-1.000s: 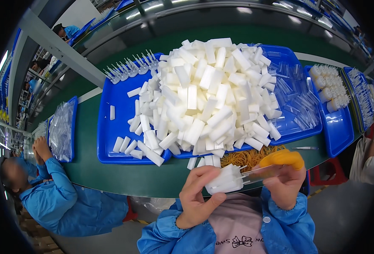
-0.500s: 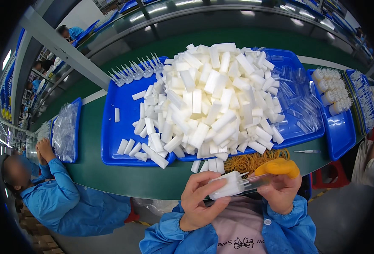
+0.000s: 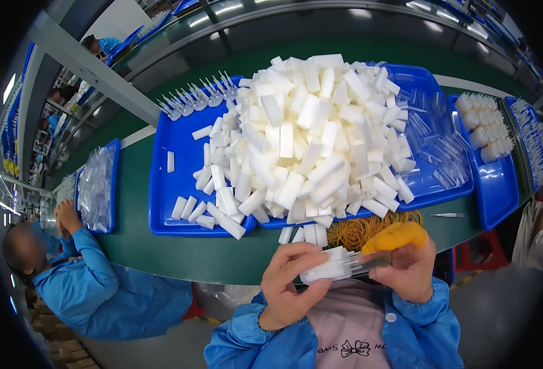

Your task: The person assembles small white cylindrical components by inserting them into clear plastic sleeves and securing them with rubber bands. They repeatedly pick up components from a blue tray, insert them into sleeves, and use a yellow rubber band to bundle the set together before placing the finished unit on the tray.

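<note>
My left hand is closed around a small bundle of white foam blocks, thumb below and fingers above. From the bundle's right end thin whitish prongs stick out. Their exact make is too small to tell. My right hand wears a yellow cover on a finger and pinches a clear plastic piece that meets the prongs. How far the prongs reach into it cannot be made out. Just beyond my hands lie loose white blocks and a heap of tan rubber bands.
A tall heap of white foam blocks fills the blue trays. Clear plastic pieces lie at its right, near tweezers. Pronged parts stand at the far left. A co-worker in blue sits at left.
Both hands have shifted slightly left, the right one a little upward. The foam bundle has tilted in my left hand, and the prongs show more plainly beside the clear piece.
</note>
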Demonstrator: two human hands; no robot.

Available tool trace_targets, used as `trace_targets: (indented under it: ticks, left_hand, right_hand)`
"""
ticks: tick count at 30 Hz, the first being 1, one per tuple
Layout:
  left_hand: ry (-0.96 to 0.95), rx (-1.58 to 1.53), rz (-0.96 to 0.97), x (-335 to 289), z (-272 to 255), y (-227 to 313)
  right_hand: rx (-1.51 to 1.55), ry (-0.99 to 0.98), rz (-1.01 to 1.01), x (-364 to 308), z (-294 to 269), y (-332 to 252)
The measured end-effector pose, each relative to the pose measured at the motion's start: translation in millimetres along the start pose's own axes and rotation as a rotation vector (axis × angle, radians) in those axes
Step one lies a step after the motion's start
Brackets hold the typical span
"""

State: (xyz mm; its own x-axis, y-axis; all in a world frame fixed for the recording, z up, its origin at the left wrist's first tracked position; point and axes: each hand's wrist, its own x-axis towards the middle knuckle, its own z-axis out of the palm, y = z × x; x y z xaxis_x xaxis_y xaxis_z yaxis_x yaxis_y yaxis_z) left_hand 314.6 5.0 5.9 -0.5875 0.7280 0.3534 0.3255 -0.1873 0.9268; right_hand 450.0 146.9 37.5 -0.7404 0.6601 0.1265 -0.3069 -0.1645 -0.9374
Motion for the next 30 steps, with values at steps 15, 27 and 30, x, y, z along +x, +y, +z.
trace_targets:
  ticks: [15, 27, 30]
  left_hand:
    - [0.006, -0.094, -0.05, 1, 6, 4]
    - [-0.037, -0.517, -0.304, -8, -3, 2]
    - [-0.049, -0.419, -0.264, -12, -5, -1]
  right_hand:
    - [-0.051, -0.004, -0.098, -5, -9, 16]
    - [-0.199, 0.013, -0.04, -5, -29, 6]
    - [-0.303, 0.009, -0.056, -6, -32, 3]
